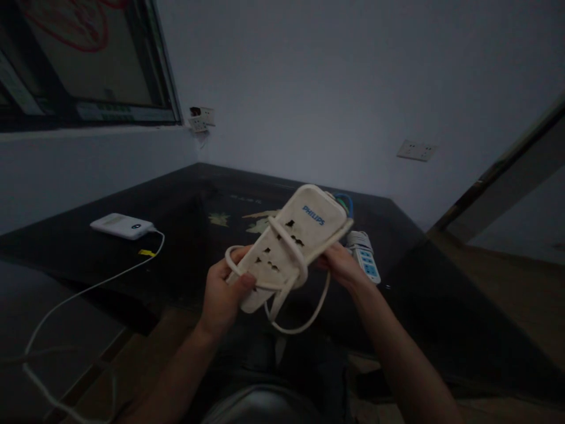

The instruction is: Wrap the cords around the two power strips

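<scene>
Between left hand [226, 288] and right hand [342, 262], power strip [295, 235].

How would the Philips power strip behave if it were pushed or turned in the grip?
The power strip looks like a rigid plastic bar, so it would probably move as one stiff piece. The white cord wrapped loosely around it seems flexible, and its hanging loop would likely swing or slip. Its flat, blocky shape suggests it would sooner slide than roll.

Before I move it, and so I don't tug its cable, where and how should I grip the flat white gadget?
Probably best across the left half of the gadget, from above, fingers on its two long edges: it lies flat, and the cable leaves its right end.
</scene>
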{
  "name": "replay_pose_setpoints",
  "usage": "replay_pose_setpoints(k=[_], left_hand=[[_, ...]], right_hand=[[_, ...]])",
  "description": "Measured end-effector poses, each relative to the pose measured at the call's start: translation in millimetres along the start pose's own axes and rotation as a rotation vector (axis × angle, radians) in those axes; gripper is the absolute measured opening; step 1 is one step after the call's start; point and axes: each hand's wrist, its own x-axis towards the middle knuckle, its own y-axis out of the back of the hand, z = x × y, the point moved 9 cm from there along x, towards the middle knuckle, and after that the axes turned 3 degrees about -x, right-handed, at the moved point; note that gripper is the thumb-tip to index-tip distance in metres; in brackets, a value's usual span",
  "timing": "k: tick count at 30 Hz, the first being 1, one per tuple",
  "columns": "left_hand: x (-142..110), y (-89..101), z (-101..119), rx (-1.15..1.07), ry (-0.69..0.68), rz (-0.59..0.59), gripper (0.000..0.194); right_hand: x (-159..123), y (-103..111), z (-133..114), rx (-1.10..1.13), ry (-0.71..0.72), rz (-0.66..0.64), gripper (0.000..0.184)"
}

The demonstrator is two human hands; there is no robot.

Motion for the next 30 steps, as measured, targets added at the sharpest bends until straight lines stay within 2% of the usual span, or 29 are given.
replay_pose_setpoints(k=[2, 4, 9, 12, 15, 17, 22, 25, 30], left_hand=[[5.3, -0.4, -16.0, -0.137, 0.088, 0.074, 0.062], [11.1, -2.0, -29.4, -0.208, 0.143, 0.121, 0.06], [23.0, -1.3, -46.6, -0.063, 0.158, 0.103, 0.054], [22.5, 0.6, -46.5, 0.015, 0.145, 0.067, 0.053], [18.7, 1.4, -37.9, 0.08, 0.099, 0.053, 0.05], [16.0, -1.0, -32.8, 0.124, 0.077, 0.033, 0.048], [11.9, -8.5, -29.9, 0.166, 0.052, -0.005, 0.047], [9.4, -10.4, -33.3, 0.163, 0.063, -0.016, 0.047], [7.1, -10.1, -37.0, 0.136, 0.078, -0.021, 0.048]], right_hand=[[-11.4, 7.4, 5.1, 0.057, -0.017, 0.061, 0.037], [-21.2, 15.2, 4.1, 0.021, -0.012, 0.143, 0.031], [-40.3, 20.5, -27.1, -0.429, 0.141, 0.291, 0.018], [-46.0, 11.1, -36.8, -0.764, 0.139, 0.291, 0.016], [-48.1, 2.0, -36.1, -1.046, 0.064, 0.258, 0.03], [-49.1, -2.8, -34.3, -1.146, 0.03, 0.226, 0.037], [-53.4, -6.0, -32.6, -1.16, 0.087, 0.218, 0.032], [-56.6, -3.4, -29.6, -1.034, 0.154, 0.235, 0.032], [-63.5, -3.7, -25.9, -0.798, 0.222, 0.19, 0.029]])
